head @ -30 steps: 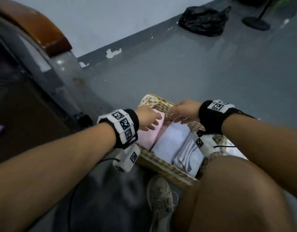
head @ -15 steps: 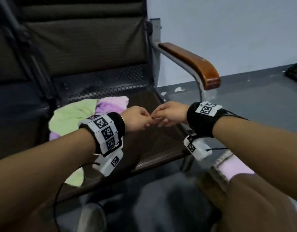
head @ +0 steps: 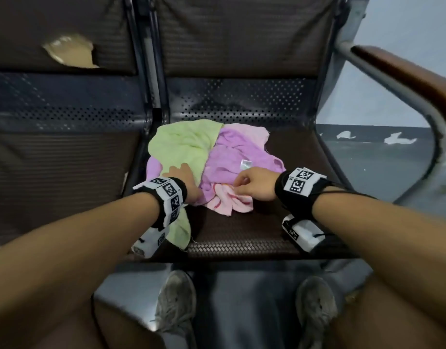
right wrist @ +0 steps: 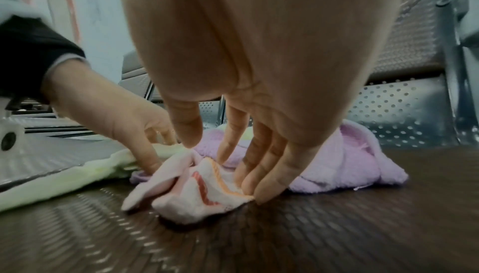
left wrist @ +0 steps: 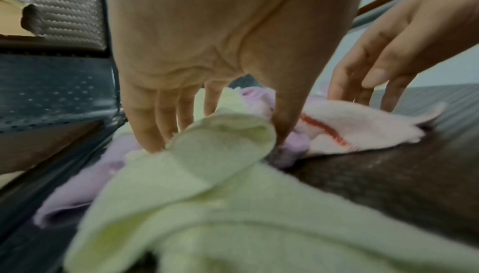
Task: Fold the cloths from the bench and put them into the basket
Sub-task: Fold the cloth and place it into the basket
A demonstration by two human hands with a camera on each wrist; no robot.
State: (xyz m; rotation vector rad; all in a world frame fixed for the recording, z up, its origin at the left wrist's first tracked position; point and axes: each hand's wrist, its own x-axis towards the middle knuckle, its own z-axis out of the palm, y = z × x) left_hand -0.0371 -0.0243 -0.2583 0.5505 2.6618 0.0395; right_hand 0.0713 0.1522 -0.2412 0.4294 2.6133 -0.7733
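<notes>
Three crumpled cloths lie on the dark bench seat [head: 242,238]: a green cloth [head: 184,144] at left, a purple cloth [head: 237,152] in the middle, and a small pale pink cloth [head: 229,201] with a red stripe nearest me. My left hand [head: 183,176] rests on the green cloth. In the left wrist view its straight fingers [left wrist: 155,125] point down behind a fold of green cloth [left wrist: 207,175], thumb beside the purple one. My right hand [right wrist: 220,154] reaches down with extended fingers touching the pink cloth [right wrist: 197,199]. The basket is out of view.
A wooden armrest [head: 405,71] on a metal frame bounds the seat at right. A second seat [head: 66,172] adjoins at left, with a torn patch [head: 71,54] in its backrest. My shoes [head: 176,306] stand on the grey floor below the seat's front edge.
My view has swung from the basket on the floor up to the bench. Both hands left the basket, met in front of me, then came down onto the cloth pile.
</notes>
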